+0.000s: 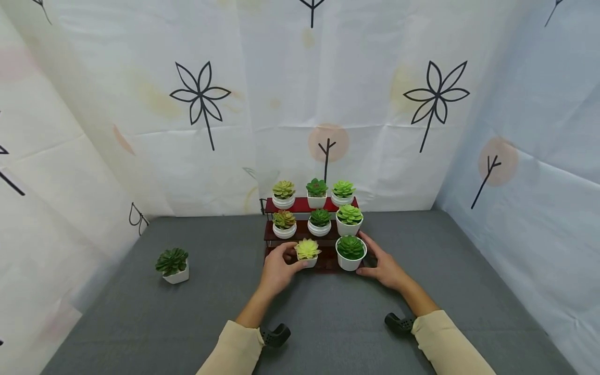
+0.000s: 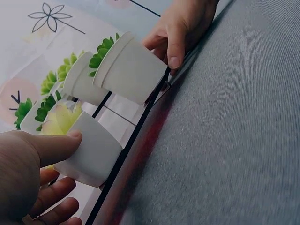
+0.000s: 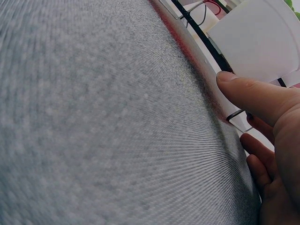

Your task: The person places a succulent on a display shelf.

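My left hand (image 1: 276,271) pinches a small white pot with a yellow-green artificial succulent (image 1: 307,249), thumb on its near side. The pot sits at the lowest tier of a dark red three-tier stand (image 1: 326,260); in the left wrist view its base is right at the black front edge. At the stand's right end my right hand (image 1: 386,268) grips the bottom tier's corner, its thumb (image 3: 239,86) at the front edge and its fingers around the side. Close beside that hand stands a round white pot with a dark green succulent (image 1: 351,252).
More potted succulents fill the middle tier (image 1: 302,229) and top tier (image 1: 300,204). Off to the left, a dark green succulent in a white pot (image 1: 175,276) stands on the grey cloth (image 1: 328,333). Patterned white fabric (image 1: 281,94) encloses the back and sides.
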A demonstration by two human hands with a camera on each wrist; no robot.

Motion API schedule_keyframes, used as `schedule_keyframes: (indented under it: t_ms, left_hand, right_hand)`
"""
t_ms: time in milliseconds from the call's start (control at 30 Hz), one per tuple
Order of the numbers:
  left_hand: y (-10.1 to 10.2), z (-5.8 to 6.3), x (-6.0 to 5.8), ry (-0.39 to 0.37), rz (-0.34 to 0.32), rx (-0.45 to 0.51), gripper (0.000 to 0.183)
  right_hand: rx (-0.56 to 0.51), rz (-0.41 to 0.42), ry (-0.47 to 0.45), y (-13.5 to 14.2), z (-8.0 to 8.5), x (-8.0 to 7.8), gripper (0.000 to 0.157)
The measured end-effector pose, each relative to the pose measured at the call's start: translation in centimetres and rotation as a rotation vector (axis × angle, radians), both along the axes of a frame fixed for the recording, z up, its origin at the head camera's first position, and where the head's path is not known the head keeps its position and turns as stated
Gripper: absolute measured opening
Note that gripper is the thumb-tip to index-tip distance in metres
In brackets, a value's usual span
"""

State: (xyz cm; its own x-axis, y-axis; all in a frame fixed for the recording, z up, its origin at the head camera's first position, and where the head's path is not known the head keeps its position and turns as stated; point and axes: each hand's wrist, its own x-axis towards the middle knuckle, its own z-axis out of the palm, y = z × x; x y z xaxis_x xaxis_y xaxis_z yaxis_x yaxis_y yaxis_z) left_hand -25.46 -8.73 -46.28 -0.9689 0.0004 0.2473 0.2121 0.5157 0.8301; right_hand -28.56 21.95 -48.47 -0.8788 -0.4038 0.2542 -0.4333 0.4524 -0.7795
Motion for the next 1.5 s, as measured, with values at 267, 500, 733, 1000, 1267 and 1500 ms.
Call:
schedule_keyframes:
  t_ms: [267, 500, 733, 1000, 1267, 1500]
  left_hand:
    - [1.1, -0.1, 0.0, 0.011, -0.009, 0.016, 0.05]
    - [1.5, 0.0, -0.1, 0.026, -0.023, 0.03, 0.05]
    - [1.7, 0.0, -0.3, 0.013, -0.027, 0.017, 0.05]
    - [2.0, -0.5, -0.6, 0.019, -0.035, 0.02, 0.049]
    - [2.1, -0.9, -0.8, 0.047, -0.032, 0.024, 0.049]
    - [2.1, -0.9, -0.6, 0.061, -0.039, 0.017, 0.049]
  right_hand:
    - [0.011, -0.008, -0.011, 0.0, -0.1, 0.0, 0.098]
    - [0.003, -0.005, -0.012, 0.1, -0.1, -0.1, 0.098]
    - [-0.001, -0.003, -0.019, 0.1, -0.1, -0.2, 0.098]
    - [0.007, -0.004, -0.003, 0.0, -0.2, -0.3, 0.098]
    - [0.02, -0.006, 0.026, 0.1, -0.2, -0.3, 0.097]
    - [0.027, -0.006, 0.087, 0.2, -0.6, -0.4, 0.099]
